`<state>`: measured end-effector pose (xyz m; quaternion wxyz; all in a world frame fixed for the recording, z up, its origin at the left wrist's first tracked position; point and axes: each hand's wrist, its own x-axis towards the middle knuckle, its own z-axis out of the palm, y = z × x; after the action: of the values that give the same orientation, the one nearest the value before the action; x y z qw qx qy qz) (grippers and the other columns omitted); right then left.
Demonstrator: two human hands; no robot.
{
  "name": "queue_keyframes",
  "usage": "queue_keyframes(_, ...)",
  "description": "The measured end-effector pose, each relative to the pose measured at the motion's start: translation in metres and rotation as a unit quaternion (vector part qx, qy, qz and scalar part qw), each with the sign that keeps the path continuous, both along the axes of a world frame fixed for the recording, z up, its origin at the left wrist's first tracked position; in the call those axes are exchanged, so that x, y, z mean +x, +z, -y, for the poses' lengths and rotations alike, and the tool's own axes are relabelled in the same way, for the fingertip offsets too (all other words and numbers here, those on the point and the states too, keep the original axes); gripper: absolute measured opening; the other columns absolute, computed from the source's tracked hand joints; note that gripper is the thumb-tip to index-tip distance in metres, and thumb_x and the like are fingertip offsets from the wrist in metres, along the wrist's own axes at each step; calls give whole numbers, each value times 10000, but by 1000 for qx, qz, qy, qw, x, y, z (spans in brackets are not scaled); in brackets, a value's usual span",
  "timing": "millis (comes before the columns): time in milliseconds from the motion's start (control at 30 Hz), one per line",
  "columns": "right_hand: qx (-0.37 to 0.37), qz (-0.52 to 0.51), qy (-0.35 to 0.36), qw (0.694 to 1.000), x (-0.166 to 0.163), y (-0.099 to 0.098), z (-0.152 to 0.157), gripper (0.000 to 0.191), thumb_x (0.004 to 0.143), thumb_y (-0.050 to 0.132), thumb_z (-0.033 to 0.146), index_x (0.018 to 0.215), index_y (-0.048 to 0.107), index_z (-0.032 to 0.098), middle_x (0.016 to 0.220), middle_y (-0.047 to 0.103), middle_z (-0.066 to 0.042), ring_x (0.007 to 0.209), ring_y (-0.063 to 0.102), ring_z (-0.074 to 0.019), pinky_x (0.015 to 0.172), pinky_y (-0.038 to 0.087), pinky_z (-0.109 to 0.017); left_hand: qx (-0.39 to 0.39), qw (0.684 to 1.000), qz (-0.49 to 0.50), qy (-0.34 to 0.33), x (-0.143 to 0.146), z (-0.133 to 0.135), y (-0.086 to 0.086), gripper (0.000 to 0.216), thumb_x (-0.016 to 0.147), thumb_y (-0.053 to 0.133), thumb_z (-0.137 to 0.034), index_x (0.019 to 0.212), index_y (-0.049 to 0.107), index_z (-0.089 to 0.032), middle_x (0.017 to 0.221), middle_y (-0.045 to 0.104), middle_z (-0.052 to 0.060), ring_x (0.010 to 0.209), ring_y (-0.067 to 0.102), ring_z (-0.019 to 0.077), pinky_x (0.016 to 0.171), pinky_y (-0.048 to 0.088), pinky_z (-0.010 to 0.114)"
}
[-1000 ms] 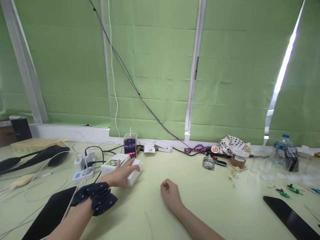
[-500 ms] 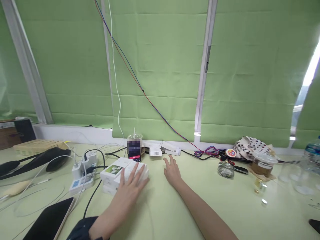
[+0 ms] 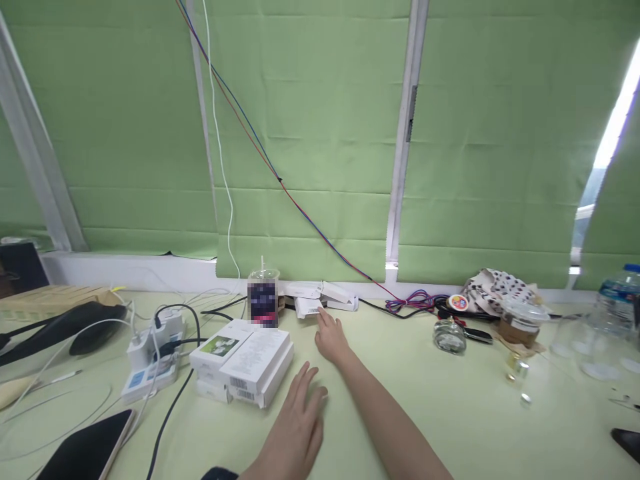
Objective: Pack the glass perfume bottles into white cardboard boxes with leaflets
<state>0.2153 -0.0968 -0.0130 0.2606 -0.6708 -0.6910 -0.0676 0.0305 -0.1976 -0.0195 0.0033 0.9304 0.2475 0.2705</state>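
Note:
My right hand (image 3: 331,337) reaches toward the back of the table, fingers extended and slightly bent. Its fingertips meet the right edge of a small white box (image 3: 307,308) with a barcode; whether they grip it I cannot tell. Beside that box lies another white box (image 3: 340,297), which looks opened. My left hand (image 3: 300,417) is open above the table with nothing in it, fingers pointing forward. To its left sit several white boxes (image 3: 257,357) stacked in two layers, the left top one bearing a green picture.
Left are a power strip (image 3: 150,377) with plugs and cables, a dark-screened tablet (image 3: 87,447) and a black pouch-like item (image 3: 100,327). Behind the stack stands a plastic cup (image 3: 263,300). Rightward lie a glass jar (image 3: 449,337), a lidded tub (image 3: 520,323) and bottles (image 3: 617,307).
My left hand has come off the stacked boxes and moved right and nearer to me. My right hand has moved a little left, to the small barcoded box, which now sits slightly turned.

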Motion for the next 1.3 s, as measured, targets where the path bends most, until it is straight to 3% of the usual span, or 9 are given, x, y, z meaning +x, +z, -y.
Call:
queue_keyframes(133, 5, 2, 14, 1000, -6, -2, 40, 550, 831, 420, 132, 1380, 386, 125, 1499, 323, -158, 1309, 391, -283, 1046, 326, -511, -69, 994, 73, 35, 1, -2, -2, 545, 823, 481, -149, 1352, 381, -237, 1521, 259, 141, 1372, 325, 321, 1026, 437, 501)
queue_keyframes(300, 100, -24, 88, 991, -5, -10, 125, 515, 817, 422, 102, 1331, 424, 101, 1413, 429, -175, 1277, 417, -284, 1033, 374, -473, -74, 991, 104, 27, 6, -1, 4, 649, 830, 460, -120, 1428, 237, -239, 1523, 210, 149, 1401, 250, 319, 1071, 351, 537)
queue_keyframes(533, 203, -206, 112, 951, 4, -6, 226, 414, 810, 419, 53, 1182, 496, 219, 1242, 539, -123, 1194, 501, -228, 998, 450, -405, -41, 994, 103, -14, 6, 5, 15, 655, 848, 508, -192, 1423, 202, -259, 1505, 203, 143, 1414, 197, 319, 1100, 298, 535)
queue_keyframes(667, 239, -385, 53, 890, 14, 1, 236, 292, 794, 530, 173, 1083, 546, 206, 1070, 599, -118, 947, 612, -224, 818, 530, -375, -40, 991, 129, 0, 8, 10, 22, 704, 857, 529, -246, 1441, 136, -246, 1514, 163, 159, 1418, 169, 336, 1101, 285, 550)
queue_keyframes(800, 137, -602, -7, 787, 29, 3, 226, 379, 649, 687, 295, 983, 562, 164, 680, 588, -5, 623, 587, -166, 570, 499, -283, -70, 991, 116, -7, 9, 10, 23, 736, 858, 539, -271, 1451, 104, -255, 1496, 209, 151, 1405, 204, 338, 1093, 294, 557)
queue_keyframes(900, 88, -649, -17, 756, 39, 2, 219, 406, 539, 727, 291, 893, 587, 150, 703, 595, -3, 561, 531, -130, 464, 410, -228, -102, 991, 91, -11, 12, 7, 17, 753, 836, 569, -294, 1447, 132, -250, 1495, 214, 150, 1400, 211, 339, 1098, 292, 542)
queue_keyframes(1033, 59, -590, 20, 805, 41, 2, 219, 274, 546, 701, 230, 770, 558, 168, 589, 514, 57, 511, 442, -91, 456, 344, -200, -144, 984, 101, -4, 23, 1, 7, 809, 791, 615, -302, 1439, 137, -223, 1470, 243, 154, 1385, 248, 325, 1113, 275, 523)
queue_keyframes(1200, -52, -504, 88, 858, 37, 3, 225, 192, 707, 629, 278, 698, 453, 203, 466, 417, 105, 432, 371, -74, 462, 285, -200, -134, 978, 155, 38, 28, -1, 7, 781, 768, 609, -257, 1417, 179, -188, 1388, 319, 162, 1344, 306, 328, 1103, 277, 542)
queue_keyframes(1300, -9, -479, 40, 877, 42, 0, 222, 228, 793, 553, 367, 680, 426, 214, 476, 390, 93, 445, 374, -91, 467, 297, -213, -127, 979, 157, 36, 23, 8, 10, 652, 790, 552, -187, 1388, 295, -216, 1409, 289, 141, 1358, 281, 319, 1107, 272, 543)
